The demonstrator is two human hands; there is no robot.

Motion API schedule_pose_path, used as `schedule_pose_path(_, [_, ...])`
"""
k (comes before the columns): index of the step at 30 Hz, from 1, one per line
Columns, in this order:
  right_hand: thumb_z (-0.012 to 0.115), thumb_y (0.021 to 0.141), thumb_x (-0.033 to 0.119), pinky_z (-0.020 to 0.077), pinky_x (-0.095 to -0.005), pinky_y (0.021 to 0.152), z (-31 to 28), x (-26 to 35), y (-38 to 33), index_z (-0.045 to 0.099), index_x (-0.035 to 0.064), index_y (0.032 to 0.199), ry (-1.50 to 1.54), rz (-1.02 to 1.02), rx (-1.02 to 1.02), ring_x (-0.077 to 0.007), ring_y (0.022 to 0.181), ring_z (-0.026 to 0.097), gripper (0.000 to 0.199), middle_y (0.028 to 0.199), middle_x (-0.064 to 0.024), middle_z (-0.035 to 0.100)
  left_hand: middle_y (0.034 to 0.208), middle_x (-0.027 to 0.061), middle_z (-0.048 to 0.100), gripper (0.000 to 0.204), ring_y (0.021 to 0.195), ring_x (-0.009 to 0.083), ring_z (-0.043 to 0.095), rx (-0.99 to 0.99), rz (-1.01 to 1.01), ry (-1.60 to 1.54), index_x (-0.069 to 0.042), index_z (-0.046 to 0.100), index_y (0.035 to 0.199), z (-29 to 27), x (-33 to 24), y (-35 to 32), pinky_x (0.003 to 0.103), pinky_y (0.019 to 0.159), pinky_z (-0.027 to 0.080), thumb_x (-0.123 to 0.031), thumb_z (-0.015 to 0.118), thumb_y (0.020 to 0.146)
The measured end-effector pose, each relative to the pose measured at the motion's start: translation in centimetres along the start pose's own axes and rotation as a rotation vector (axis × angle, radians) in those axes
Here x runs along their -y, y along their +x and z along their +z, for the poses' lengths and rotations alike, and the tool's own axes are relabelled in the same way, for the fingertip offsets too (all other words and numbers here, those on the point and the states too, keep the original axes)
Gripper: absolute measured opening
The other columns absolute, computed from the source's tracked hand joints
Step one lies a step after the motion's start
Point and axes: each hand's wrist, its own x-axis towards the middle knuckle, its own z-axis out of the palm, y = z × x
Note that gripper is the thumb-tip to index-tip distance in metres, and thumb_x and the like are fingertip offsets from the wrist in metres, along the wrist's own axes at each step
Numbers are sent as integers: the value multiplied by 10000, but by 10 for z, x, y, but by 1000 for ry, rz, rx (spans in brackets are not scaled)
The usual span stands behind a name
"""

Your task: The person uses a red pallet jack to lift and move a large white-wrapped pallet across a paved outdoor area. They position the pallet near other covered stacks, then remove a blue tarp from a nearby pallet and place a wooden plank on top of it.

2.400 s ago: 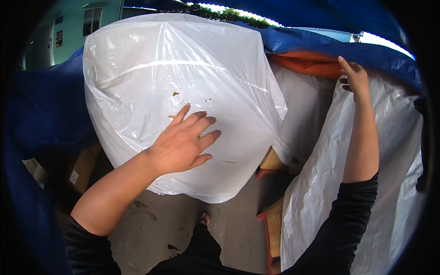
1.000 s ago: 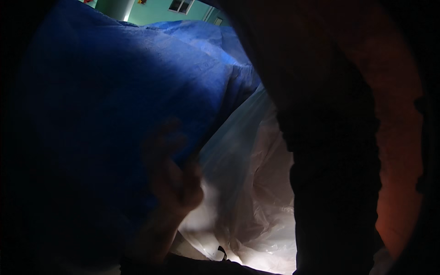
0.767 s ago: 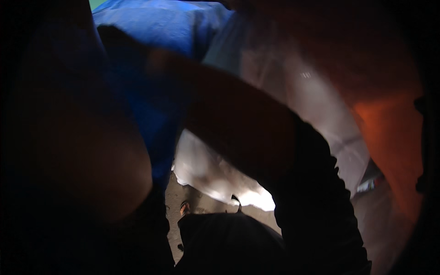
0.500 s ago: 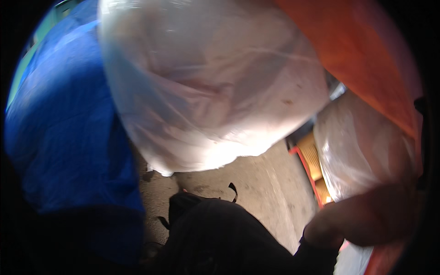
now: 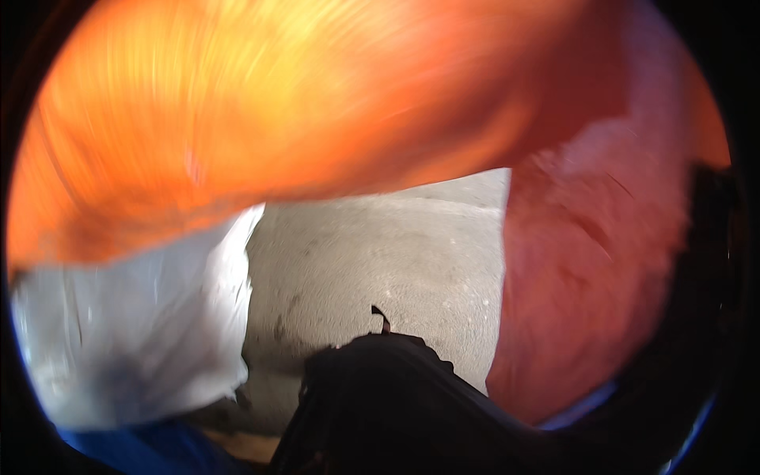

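Neither of my hands shows; the dark right edge is too dim to tell anything apart. Stretched across the top, close in front of me, is a large orange plastic bag [image 5: 301,103], smeared by motion and lit bright from behind. Below it on the left hangs a whitish plastic bag [image 5: 142,324] with a crumpled edge. On the right stands a creased red bag or sheet [image 5: 582,277]. What is inside these, and whether I hold any of them, is hidden.
Grey concrete floor [image 5: 356,253] lies between the white and red bags. Blue sheeting [image 5: 150,447] shows at the lower left. My own dark clothing [image 5: 396,404], with a small strap, rises from the lower edge.
The view has swung to the right. The orange bag now spans the top, white plastic is at left, and blue sheeting only at lower left. The blurred right hand and the boxes are gone from view.
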Motion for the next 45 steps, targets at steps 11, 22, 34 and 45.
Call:
schedule_pose_path(11, [673,901,404,464,-479,1018,130,-81,-236,516,16,1359,886,-265,1330,-430,1275,502,621,1420,-276,464,1602,178,267,1163,1479,333,261,104,-106,666,-178,270,1558,46,-88,383,626,1169,193,-473,879,613])
schedule_pose_path(22, [873,723,444,566,-403,832,35,-457,-374,266,-21,1505,597,810,1140,-346,1178,592,1093,1457,-300,349,1352,134,492,825,1228,298,508,-696,-679,-1758,-42,410,1370,287,-283,295,493,1020,417,-646,550,824])
schedule_pose_path(34, [712,857,456,388,-489,1109,9,-242,-479,405,144,1471,833,-252,1814,-462,1381,365,754,1543,-251,307,877,127,721,172,775,238,694,-893,-2273,-57,29,656,1033,322,-523,-255,398,700,531,-57,592,897])
schedule_pose_path(45, [563,947,508,439,-468,1055,-69,-271,-518,441,120,1455,744,-432,2005,-394,1275,513,651,1497,-230,399,1471,257,418,708,1377,434,373,-795,-1535,731,62,408,1424,269,-568,-187,482,1180,234,-290,666,867])
